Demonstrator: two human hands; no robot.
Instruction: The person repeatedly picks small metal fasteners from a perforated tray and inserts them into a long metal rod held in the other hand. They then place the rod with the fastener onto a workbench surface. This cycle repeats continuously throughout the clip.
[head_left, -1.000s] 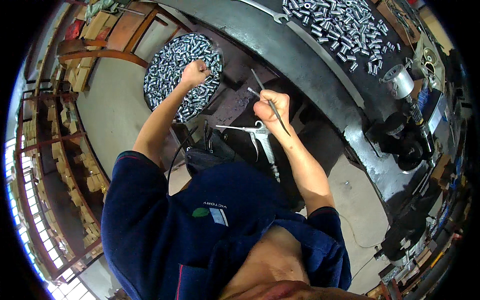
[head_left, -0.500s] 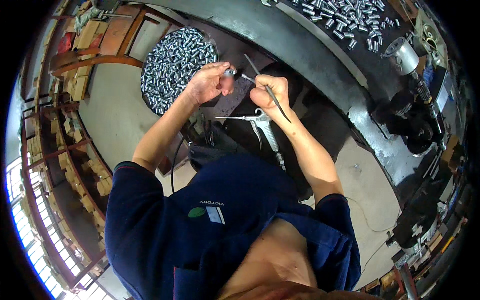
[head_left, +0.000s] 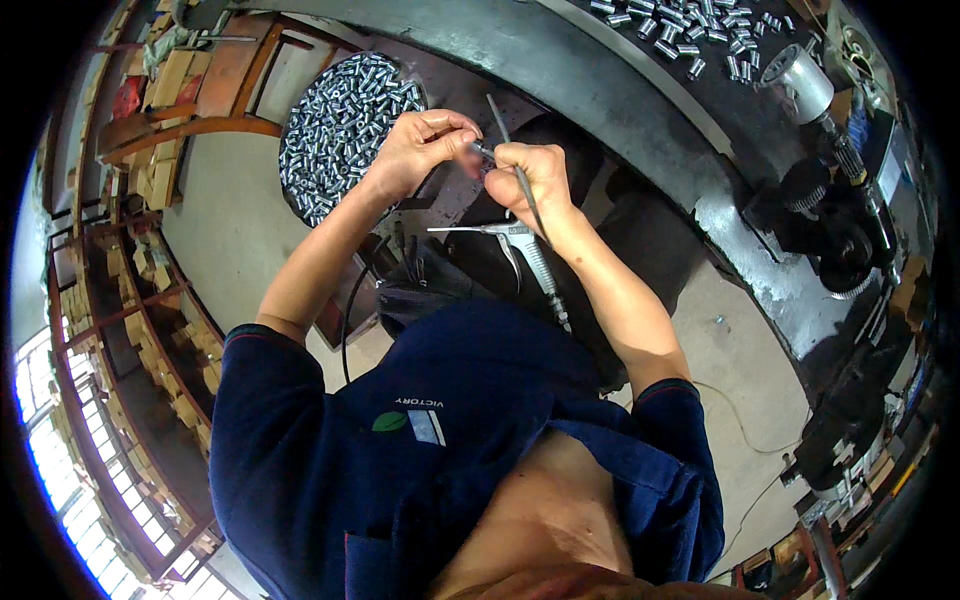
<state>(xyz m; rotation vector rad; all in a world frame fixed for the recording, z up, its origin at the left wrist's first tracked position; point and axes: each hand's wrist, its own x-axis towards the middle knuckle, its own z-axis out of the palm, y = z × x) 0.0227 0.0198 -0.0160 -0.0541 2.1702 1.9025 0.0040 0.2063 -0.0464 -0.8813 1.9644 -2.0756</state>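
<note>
Close together in the upper middle, my two hands meet over a small metal part. My left hand [head_left: 415, 152] pinches a short metal sleeve [head_left: 477, 147], mostly hidden by the fingertips and a blurred patch. My right hand [head_left: 532, 182] is closed around a thin grey rod [head_left: 501, 122] that slants through the fist. From the same fist a short metal pin points at the sleeve; whether its tip is inside cannot be made out. Below the hands lies a silver air blow gun [head_left: 532, 264], touched by neither hand.
A round container heaped with metal sleeves [head_left: 345, 135] stands beyond my left forearm. More sleeves [head_left: 690, 32] lie on the dark workbench [head_left: 600, 85]. A metal cylinder [head_left: 798, 84] and black geared machinery [head_left: 835, 235] are at the right. Shelves with cardboard boxes [head_left: 150, 335] line the left.
My right hand has moved left and slightly up, bringing the pin to the sleeve. My left hand has turned and closed more around the sleeve, covering it. The gap between the hands has nearly gone.
</note>
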